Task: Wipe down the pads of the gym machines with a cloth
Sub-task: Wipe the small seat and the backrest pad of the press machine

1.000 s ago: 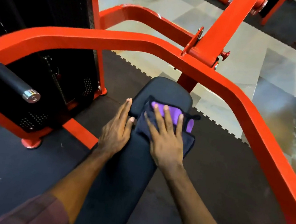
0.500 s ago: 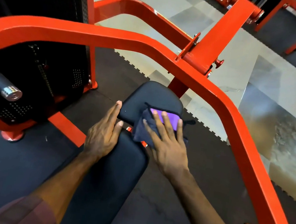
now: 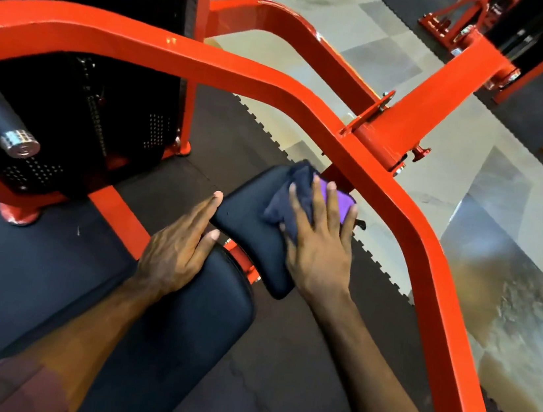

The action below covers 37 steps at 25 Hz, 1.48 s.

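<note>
A black seat pad [image 3: 247, 223] lies beyond a longer black back pad [image 3: 178, 325], with a gap and red bracket between them. My right hand [image 3: 320, 243] presses flat, fingers spread, on a dark blue and purple cloth [image 3: 299, 192] at the far end of the seat pad. My left hand [image 3: 178, 249] rests flat on the left edge where the two pads meet, fingers together, holding nothing.
A red steel frame bar [image 3: 386, 186] arches over the pads just beyond the cloth. A black weight stack housing [image 3: 88, 95] and a chrome-capped handle [image 3: 19, 143] stand at left. Black rubber mats [image 3: 294, 364] cover the floor, with glossy tiles [image 3: 515, 255] to the right.
My right hand has slid the cloth forward from the near part of the seat pad to its far end. My left hand stays by the pad's left edge.
</note>
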{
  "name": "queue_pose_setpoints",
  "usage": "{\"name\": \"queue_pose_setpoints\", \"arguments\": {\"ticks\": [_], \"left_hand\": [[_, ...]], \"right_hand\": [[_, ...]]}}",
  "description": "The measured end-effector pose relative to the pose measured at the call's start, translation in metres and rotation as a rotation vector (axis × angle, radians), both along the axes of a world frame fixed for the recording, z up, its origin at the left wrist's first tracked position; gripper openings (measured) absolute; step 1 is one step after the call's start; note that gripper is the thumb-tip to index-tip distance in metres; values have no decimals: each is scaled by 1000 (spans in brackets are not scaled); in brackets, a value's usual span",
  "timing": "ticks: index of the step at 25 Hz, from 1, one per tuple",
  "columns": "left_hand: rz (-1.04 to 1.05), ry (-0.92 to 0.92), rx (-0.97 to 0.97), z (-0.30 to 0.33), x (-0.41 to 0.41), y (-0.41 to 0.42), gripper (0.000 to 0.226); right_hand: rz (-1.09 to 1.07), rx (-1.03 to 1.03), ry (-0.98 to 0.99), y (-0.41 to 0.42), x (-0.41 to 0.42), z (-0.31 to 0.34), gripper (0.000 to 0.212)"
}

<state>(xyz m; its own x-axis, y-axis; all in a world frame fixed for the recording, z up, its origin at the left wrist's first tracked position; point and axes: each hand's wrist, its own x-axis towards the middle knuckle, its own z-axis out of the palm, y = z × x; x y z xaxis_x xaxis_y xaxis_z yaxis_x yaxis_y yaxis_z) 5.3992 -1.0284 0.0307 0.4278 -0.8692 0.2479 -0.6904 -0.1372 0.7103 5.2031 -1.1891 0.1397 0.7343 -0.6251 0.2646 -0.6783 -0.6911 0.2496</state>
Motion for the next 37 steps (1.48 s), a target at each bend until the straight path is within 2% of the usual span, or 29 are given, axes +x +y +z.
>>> {"name": "queue_pose_setpoints", "arguments": {"ticks": [2,4,6,8,10,12,14,16,19,21,24,26,29,33,37], "left_hand": [[5,-24,1,-2,0,-1,63],[1,-30,15,-2,1,0,63],[0,-34,28,-1,0,-2,64],[-1,-34,39,1,-1,0,64],[2,-44,53,3,-4,0,65],[13,-31,71,6,-4,-1,65],[40,-21,104,5,-7,0,65],[121,-35,151,2,-12,3,65],[179,-33,184,1,-16,8,64],[170,-22,143,1,-18,9,62],[239,29,123,-4,-16,9,53],[319,42,113,-8,-18,10,47],[331,-17,50,-10,-21,11,45],[315,-43,5,-14,-21,18,41],[433,-71,6,-19,-27,24,37]], "right_hand": [[-56,20,-38,-10,46,6,69],[126,37,40,-3,57,0,69],[374,24,139,4,25,-5,69],[484,24,197,8,-16,-2,71],[388,-19,199,-4,-20,0,76],[242,5,90,-14,18,7,73],[191,51,62,-7,53,10,67],[325,72,160,4,53,1,67],[563,46,283,3,7,2,71],[513,21,265,-7,8,6,73],[328,58,180,5,66,2,66],[391,95,224,22,89,-8,63],[616,42,336,21,53,-11,69],[584,30,343,18,7,-5,72],[605,65,341,30,73,-18,66]]}}
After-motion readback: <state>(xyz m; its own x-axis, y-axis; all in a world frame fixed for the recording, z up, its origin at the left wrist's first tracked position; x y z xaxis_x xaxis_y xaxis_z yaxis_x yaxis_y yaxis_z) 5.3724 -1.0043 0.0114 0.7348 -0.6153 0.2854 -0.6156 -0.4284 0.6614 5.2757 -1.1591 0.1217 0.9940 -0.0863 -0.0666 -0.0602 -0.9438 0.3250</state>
